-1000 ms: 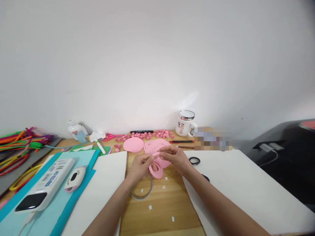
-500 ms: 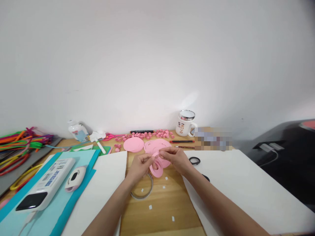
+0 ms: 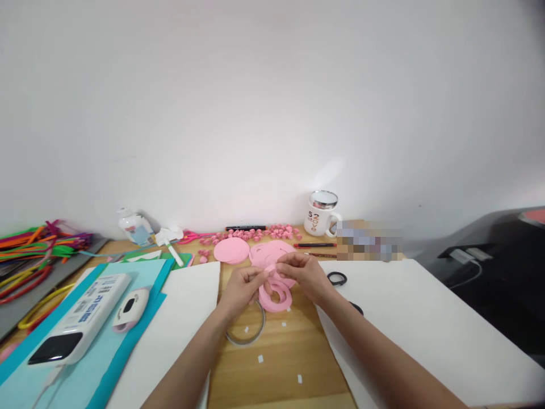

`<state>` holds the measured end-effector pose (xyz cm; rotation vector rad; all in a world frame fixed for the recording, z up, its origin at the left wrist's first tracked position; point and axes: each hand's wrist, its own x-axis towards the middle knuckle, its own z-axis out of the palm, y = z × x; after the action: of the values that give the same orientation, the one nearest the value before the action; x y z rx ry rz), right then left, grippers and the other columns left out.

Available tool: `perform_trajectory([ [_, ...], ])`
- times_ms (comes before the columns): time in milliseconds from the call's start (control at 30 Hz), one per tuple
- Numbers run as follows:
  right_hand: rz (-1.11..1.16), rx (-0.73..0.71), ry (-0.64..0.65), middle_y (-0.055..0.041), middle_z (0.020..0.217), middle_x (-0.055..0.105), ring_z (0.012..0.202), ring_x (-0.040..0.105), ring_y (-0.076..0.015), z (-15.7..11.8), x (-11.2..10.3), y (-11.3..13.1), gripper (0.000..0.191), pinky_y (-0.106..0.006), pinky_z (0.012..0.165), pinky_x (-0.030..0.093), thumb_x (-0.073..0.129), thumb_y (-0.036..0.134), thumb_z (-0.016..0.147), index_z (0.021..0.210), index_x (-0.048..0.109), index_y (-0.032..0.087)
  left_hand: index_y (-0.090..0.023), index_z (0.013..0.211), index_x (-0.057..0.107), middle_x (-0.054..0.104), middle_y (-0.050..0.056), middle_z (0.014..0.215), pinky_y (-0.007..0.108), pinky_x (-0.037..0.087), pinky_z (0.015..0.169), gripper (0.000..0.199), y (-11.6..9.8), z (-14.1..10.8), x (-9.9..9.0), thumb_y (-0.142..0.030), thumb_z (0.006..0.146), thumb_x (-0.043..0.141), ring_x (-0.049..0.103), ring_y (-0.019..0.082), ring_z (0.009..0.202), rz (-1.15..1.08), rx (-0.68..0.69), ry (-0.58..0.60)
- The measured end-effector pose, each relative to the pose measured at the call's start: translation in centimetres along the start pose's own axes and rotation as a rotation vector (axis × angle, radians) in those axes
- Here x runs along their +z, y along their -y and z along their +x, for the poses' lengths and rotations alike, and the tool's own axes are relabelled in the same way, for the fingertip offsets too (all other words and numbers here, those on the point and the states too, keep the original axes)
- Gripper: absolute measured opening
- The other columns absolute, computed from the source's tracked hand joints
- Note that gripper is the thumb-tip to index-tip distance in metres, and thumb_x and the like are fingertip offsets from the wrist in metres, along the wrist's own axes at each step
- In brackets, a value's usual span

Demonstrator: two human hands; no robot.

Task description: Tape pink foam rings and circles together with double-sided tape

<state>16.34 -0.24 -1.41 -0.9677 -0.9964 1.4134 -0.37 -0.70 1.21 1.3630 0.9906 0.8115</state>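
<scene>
A curled pink paper strip (image 3: 276, 307) hangs in loops between my two hands over the wooden table. My left hand (image 3: 244, 289) pinches it from the left, and my right hand (image 3: 303, 272) pinches it from the right. Just behind my fingers lies a pile of pink cut paper (image 3: 269, 251), with a stack of pink paper circles (image 3: 231, 250) to its left. A roll of tape (image 3: 245, 344) rests on the table below my left hand. Small white pieces (image 3: 260, 359) are scattered on the wood (image 3: 276, 392).
White sheets (image 3: 426, 324) flank the middle, with black scissors handles (image 3: 337, 278) on the right one. A mug (image 3: 322, 218), pens (image 3: 315, 245) and pink rolled bits (image 3: 242, 234) stand or lie behind. At left are a power bank (image 3: 80, 318), pipe cleaners (image 3: 38, 244) and a bottle (image 3: 135, 227).
The hanging pink loops have swung slightly right and now show wider, rounder openings. Both hands stay nearly in place with their pinching grip.
</scene>
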Motion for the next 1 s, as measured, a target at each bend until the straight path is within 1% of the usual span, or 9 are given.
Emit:
perform_trajectory([
  [100, -0.031, -0.001, -0.012, 0.0004, 0.059, 0.064, 0.054, 0.056, -0.0105, -0.06, 0.01, 0.02, 0.024, -0.026, 0.058, 0.046, 0.077, 0.032, 0.051, 0.066, 0.067, 0.016, -0.01, 0.059, 0.062, 0.061, 0.002, 0.053, 0.018, 0.014, 0.032, 0.037, 0.12, 0.01, 0.01, -0.046, 0.069, 0.06, 0.029, 0.0, 0.028, 0.026, 0.003, 0.006],
  [200, -0.062, -0.003, -0.017, -0.0002, 0.06, 0.065, 0.056, 0.057, -0.0118, 0.0, -0.12, -0.08, 0.024, -0.027, 0.062, 0.046, 0.077, 0.033, 0.052, 0.068, 0.068, 0.016, -0.011, 0.06, 0.062, 0.06, 0.0, 0.053, 0.017, 0.014, 0.032, 0.035, 0.3, 0.07, -0.05, -0.045, 0.07, 0.06, 0.03, 0.0, 0.028, 0.034, 0.016, -0.001],
  [333, -0.069, 0.011, 0.021, -0.0029, 0.068, 0.068, 0.063, 0.06, -0.014, 0.13, -0.32, -0.3, 0.029, -0.03, 0.068, 0.046, 0.075, 0.035, 0.054, 0.076, 0.07, 0.017, -0.011, 0.058, 0.06, 0.055, -0.002, 0.047, 0.017, 0.015, 0.031, 0.036, 0.58, 0.25, -0.21, -0.044, 0.071, 0.058, 0.03, 0.001, 0.027, 0.039, 0.034, -0.025],
  [433, -0.062, 0.01, 0.047, -0.0041, 0.072, 0.068, 0.064, 0.06, -0.0138, 0.18, -0.39, -0.42, 0.031, -0.029, 0.069, 0.047, 0.074, 0.035, 0.056, 0.08, 0.069, 0.016, -0.011, 0.077, 0.065, 0.057, -0.002, 0.049, 0.017, 0.016, 0.03, 0.032, 0.79, 0.39, -0.3, -0.041, 0.073, 0.057, 0.03, 0.001, 0.027, 0.037, 0.042, -0.044],
  [533, -0.026, 0.004, 0.016, -0.0033, 0.069, 0.067, 0.063, 0.059, -0.0132, 0.17, -0.32, -0.42, 0.031, -0.028, 0.067, 0.047, 0.076, 0.034, 0.054, 0.078, 0.068, 0.016, -0.01, 0.09, 0.064, 0.057, -0.002, 0.048, 0.017, 0.017, 0.03, 0.036, 0.89, 0.44, -0.3, -0.041, 0.073, 0.057, 0.031, 0.002, 0.027, 0.036, 0.034, -0.032],
  [633, -0.007, 0.005, -0.001, -0.0014, 0.065, 0.065, 0.06, 0.058, -0.012, 0.07, -0.13, -0.29, 0.031, -0.027, 0.063, 0.047, 0.077, 0.033, 0.051, 0.075, 0.067, 0.016, -0.009, 0.088, 0.066, 0.057, -0.002, 0.047, 0.017, 0.018, 0.03, 0.037, 0.9, 0.43, -0.25, -0.042, 0.073, 0.057, 0.032, 0.002, 0.028, 0.049, 0.034, -0.021],
  [767, -0.047, -0.005, 0.021, -0.0004, 0.06, 0.063, 0.054, 0.056, -0.0109, -0.01, 0.01, -0.18, 0.029, -0.027, 0.059, 0.047, 0.077, 0.034, 0.051, 0.068, 0.065, 0.015, -0.01, 0.087, 0.067, 0.058, -0.002, 0.049, 0.017, 0.018, 0.03, 0.035, 0.83, 0.35, -0.15, -0.04, 0.07, 0.06, 0.032, 0.002, 0.028, 0.03, 0.027, -0.034],
  [900, -0.048, 0.002, -0.013, -0.0009, 0.061, 0.065, 0.057, 0.057, -0.0119, 0.09, -0.13, -0.33, 0.027, -0.028, 0.063, 0.047, 0.077, 0.034, 0.052, 0.069, 0.068, 0.015, -0.011, 0.086, 0.067, 0.052, -0.005, 0.042, 0.016, 0.016, 0.03, 0.034, 0.58, 0.23, -0.05, -0.039, 0.068, 0.063, 0.03, 0.002, 0.027, -0.025, 0.005, -0.064],
  [1000, -0.035, 0.025, 0.006, -0.0027, 0.067, 0.067, 0.063, 0.06, -0.0139, 0.1, -0.18, -0.35, 0.03, -0.029, 0.068, 0.047, 0.075, 0.035, 0.054, 0.076, 0.069, 0.016, -0.011, 0.086, 0.067, 0.047, -0.007, 0.037, 0.016, 0.014, 0.029, 0.035, 0.52, 0.25, -0.07, -0.04, 0.067, 0.063, 0.028, 0.002, 0.026, -0.051, 0.008, -0.084],
])
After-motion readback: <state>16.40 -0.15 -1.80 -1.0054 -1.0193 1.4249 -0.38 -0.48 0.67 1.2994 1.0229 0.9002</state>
